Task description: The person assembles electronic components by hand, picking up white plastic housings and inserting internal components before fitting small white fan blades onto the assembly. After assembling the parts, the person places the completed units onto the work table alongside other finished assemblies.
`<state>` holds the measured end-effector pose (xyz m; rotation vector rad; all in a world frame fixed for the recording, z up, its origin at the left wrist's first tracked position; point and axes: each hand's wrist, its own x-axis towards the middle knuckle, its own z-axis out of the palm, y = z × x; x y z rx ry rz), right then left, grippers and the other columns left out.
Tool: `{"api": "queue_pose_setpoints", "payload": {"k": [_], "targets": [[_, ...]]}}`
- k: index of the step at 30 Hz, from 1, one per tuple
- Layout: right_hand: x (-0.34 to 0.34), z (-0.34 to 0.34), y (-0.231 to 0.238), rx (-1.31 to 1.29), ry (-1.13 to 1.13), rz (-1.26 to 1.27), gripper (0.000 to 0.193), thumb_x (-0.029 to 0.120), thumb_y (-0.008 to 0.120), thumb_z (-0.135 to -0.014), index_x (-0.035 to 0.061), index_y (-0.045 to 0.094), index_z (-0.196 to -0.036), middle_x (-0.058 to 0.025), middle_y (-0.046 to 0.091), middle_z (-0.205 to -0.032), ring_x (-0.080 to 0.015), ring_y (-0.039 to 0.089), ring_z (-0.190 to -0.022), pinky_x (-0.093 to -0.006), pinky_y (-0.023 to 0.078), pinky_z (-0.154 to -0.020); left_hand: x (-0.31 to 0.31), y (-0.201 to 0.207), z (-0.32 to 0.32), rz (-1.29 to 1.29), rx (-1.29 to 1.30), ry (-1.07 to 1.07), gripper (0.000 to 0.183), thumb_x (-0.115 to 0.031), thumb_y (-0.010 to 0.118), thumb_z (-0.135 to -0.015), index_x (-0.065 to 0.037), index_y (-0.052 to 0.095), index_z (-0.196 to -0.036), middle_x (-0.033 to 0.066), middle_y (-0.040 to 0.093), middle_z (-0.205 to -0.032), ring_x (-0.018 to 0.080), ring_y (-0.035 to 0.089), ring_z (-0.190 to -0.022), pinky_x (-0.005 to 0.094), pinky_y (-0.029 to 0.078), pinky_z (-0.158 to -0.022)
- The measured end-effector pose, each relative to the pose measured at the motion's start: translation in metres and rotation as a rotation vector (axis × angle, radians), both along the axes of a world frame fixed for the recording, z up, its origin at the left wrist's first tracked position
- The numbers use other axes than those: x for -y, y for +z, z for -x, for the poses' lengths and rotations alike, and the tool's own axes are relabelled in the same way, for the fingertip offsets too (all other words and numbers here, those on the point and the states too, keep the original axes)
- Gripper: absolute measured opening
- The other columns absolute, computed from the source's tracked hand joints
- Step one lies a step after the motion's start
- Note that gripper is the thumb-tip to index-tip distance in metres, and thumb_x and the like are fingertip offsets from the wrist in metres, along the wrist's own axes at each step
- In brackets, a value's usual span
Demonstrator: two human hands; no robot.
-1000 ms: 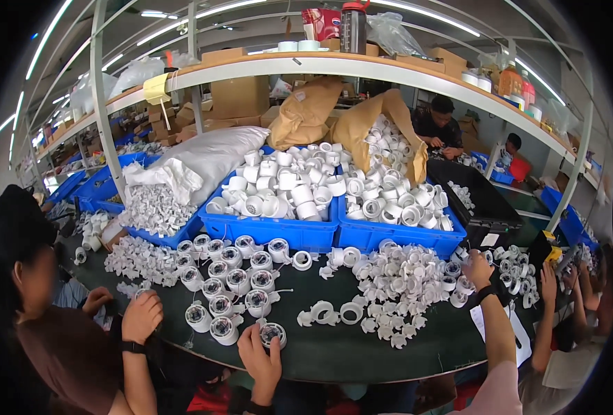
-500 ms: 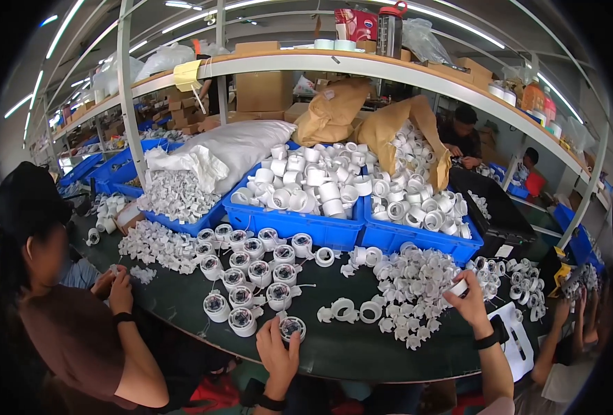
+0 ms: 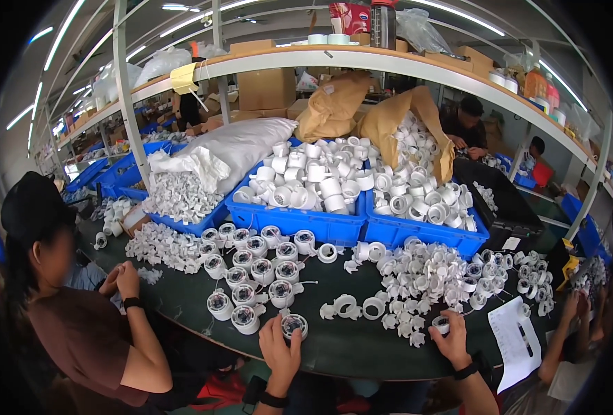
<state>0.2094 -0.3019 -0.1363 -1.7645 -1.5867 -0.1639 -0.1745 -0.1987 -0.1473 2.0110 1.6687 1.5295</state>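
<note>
My left hand [image 3: 279, 349] is closed around the side of a round white housing [image 3: 293, 326] at the table's near edge; a circuit shows in its open top. In my right hand [image 3: 453, 346] a small white cylindrical part with a dark inside [image 3: 441, 324] is pinched between thumb and fingers, just in front of a heap of white plastic pieces [image 3: 414, 280]. Several similar white housings [image 3: 244, 296] with circuits and short wires stand in rows beyond my left hand. Between my hands lie loose white rings [image 3: 373, 308].
Blue bins [image 3: 296, 223] full of white cups line the back, beneath a shelf [image 3: 320, 57]. A paper sheet with a pen [image 3: 514, 339] lies at the right edge. At the left a co-worker in a brown shirt [image 3: 85, 332] handles small parts; other people's arms show at far right.
My right hand has come down and left, from beside the heap to nearer the table's front edge, keeping the small part. My left hand stays on the housing.
</note>
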Motion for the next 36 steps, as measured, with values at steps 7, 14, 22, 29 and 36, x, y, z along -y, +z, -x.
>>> {"api": "queue_pose_setpoints", "payload": {"k": [7, 14, 22, 29, 36], "targets": [[0.023, -0.007, 0.013, 0.141, -0.014, 0.001, 0.037, 0.013, 0.079, -0.064, 0.0049, 0.063, -0.096, -0.0151, 0.057, -0.097, -0.0339, 0.054, -0.092, -0.0403, 0.045, -0.08, 0.0, 0.0, 0.0, -0.002, -0.028, -0.006, 0.041, -0.018, 0.06, -0.087, 0.004, 0.052, -0.122, 0.021, 0.054, -0.116, 0.038, 0.051, -0.106, 0.0439, 0.04, -0.093], [0.047, -0.015, 0.012, -0.052, -0.019, 0.009, 0.046, 0.005, 0.074, -0.068, -0.0001, 0.059, -0.111, -0.0188, 0.055, -0.11, -0.0362, 0.053, -0.102, -0.0407, 0.044, -0.089, 0.006, -0.005, 0.002, 0.022, -0.012, -0.083, 0.044, -0.016, 0.064, -0.086, 0.004, 0.05, -0.123, 0.0224, 0.053, -0.117, 0.0386, 0.05, -0.106, 0.045, 0.039, -0.093], [0.075, -0.039, 0.005, -0.262, -0.242, -0.076, 0.042, 0.01, 0.052, -0.09, 0.0001, 0.052, -0.131, -0.0155, 0.059, -0.114, -0.0268, 0.052, -0.106, -0.0355, 0.037, -0.097, 0.025, 0.023, -0.024, -0.016, 0.002, -0.159, 0.043, -0.01, 0.05, -0.094, 0.005, 0.041, -0.133, 0.0226, 0.042, -0.132, 0.0363, 0.042, -0.12, 0.0429, 0.032, -0.102], [0.059, -0.05, -0.01, -0.455, -0.211, -0.076, 0.046, 0.033, 0.044, -0.101, 0.0023, 0.051, -0.134, -0.0085, 0.061, -0.111, -0.0126, 0.05, -0.096, -0.0273, 0.039, -0.089, 0.05, 0.019, -0.081, 0.176, 0.126, -0.476, 0.037, -0.01, 0.047, -0.094, 0.004, 0.046, -0.128, 0.018, 0.048, -0.127, 0.0291, 0.048, -0.114, 0.0362, 0.037, -0.094], [0.063, -0.06, -0.007, -0.393, -0.159, -0.027, 0.045, 0.028, 0.043, -0.102, 0.0028, 0.045, -0.139, -0.0091, 0.056, -0.117, -0.0152, 0.05, -0.1, -0.0275, 0.037, -0.093, 0.061, 0.021, -0.114, 0.211, 0.149, -0.621, 0.034, -0.004, 0.052, -0.09, 0.003, 0.05, -0.123, 0.0184, 0.051, -0.123, 0.0302, 0.049, -0.111, 0.037, 0.039, -0.092]]}}
